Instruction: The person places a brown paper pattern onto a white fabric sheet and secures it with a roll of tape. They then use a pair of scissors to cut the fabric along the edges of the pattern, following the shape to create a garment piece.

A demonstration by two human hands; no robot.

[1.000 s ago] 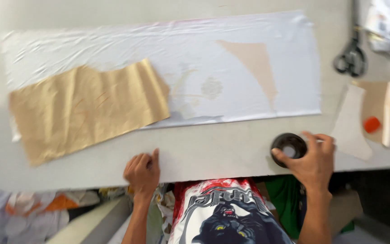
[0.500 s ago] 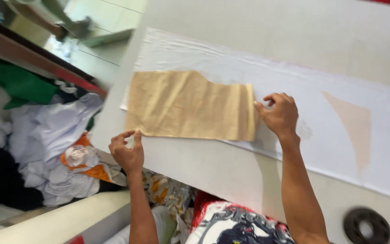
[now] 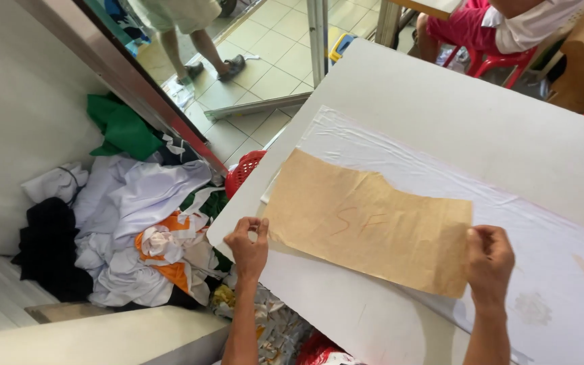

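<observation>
Pattern piece (image 3: pixel 373 226), tan paper, now pinched at both short ends: left hand (image 3: pixel 249 245) clamped on the end by the table's (image 3: pixel 508 128) near-left corner, right hand (image 3: pixel 489 260) clamped on the opposite end. A second ago lay flat with neither hand on it, right hand at a black ring near the front edge; half a second ago only partly gripped. Judged: sheet being lifted or re-placed on the white fabric (image 3: pixel 555 250). Long axis along the front edge, contoured side toward the far edge. Clothes heap (image 3: pixel 136 223) below the left edge.
</observation>
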